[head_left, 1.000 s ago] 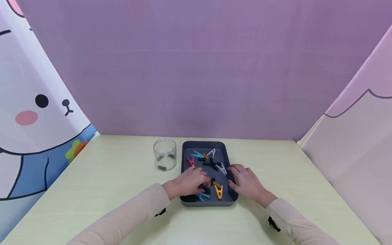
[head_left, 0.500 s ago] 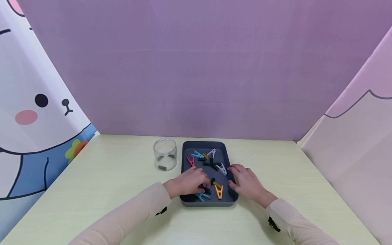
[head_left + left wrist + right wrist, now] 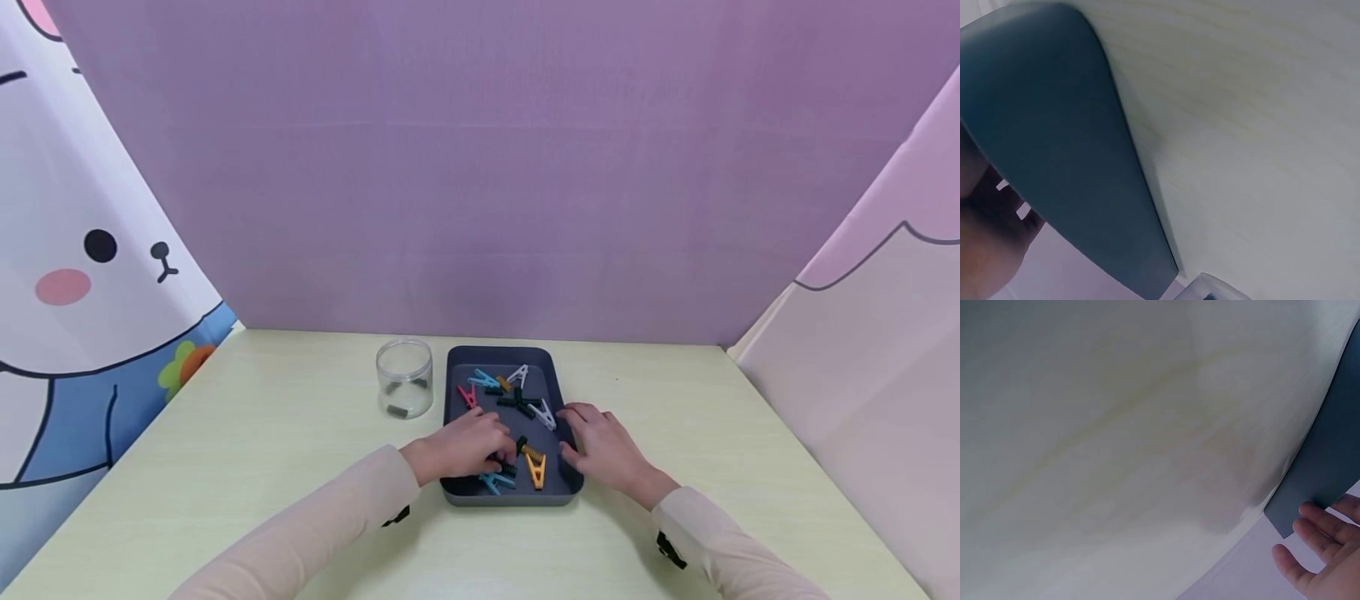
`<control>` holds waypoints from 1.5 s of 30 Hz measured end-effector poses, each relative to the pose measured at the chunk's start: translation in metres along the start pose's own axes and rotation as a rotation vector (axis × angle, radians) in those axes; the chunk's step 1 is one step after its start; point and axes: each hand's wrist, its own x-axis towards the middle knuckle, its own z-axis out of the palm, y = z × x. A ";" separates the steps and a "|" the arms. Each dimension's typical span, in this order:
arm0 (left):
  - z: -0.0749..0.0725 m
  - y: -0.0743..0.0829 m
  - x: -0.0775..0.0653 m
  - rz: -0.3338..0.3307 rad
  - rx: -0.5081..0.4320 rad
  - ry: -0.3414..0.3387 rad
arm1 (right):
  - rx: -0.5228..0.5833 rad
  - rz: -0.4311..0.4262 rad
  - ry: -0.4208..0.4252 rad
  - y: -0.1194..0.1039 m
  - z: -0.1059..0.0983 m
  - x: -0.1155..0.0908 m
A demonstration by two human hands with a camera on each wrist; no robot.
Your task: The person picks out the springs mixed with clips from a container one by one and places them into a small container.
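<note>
A dark grey tray (image 3: 512, 500) holds small clothespins and short coil-like pieces. My left hand (image 3: 465, 442) reaches over its left wall, fingers bent down beside a dark coil-like piece (image 3: 507, 470) and a blue clothespin (image 3: 497, 481). Its fingertips are partly hidden, so whether they pinch anything is unclear; in the left wrist view the tray's wall (image 3: 1066, 137) covers much of this hand. My right hand (image 3: 606, 450) rests at the tray's right rim with fingers relaxed; the right wrist view shows those fingers (image 3: 1319, 534) spread against the outer wall. A yellow clothespin (image 3: 536, 472) lies between both hands.
A clear round jar (image 3: 405, 379) with a few small dark pieces inside stands left of the tray. Toward the tray's far end lie a red clothespin (image 3: 468, 395), a blue one and white clothespins (image 3: 543, 414). A purple cloth wall (image 3: 480, 183) rises behind the table.
Almost nothing has changed; my left hand has shifted very slightly to the right inside the tray. The right hand, the tray and the jar have stayed in place.
</note>
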 end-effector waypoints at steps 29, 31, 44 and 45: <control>-0.018 -0.024 -0.013 -0.041 0.004 0.250 | -0.001 0.008 -0.006 -0.001 -0.002 0.001; -0.021 -0.029 -0.015 -0.060 -0.011 0.269 | 0.001 0.009 -0.007 -0.001 -0.001 0.001; -0.038 -0.062 -0.031 -0.242 -0.029 0.383 | 0.004 0.011 -0.008 -0.002 0.001 0.002; -0.039 -0.064 -0.032 -0.264 -0.024 0.389 | 0.005 0.012 -0.007 -0.003 0.001 0.002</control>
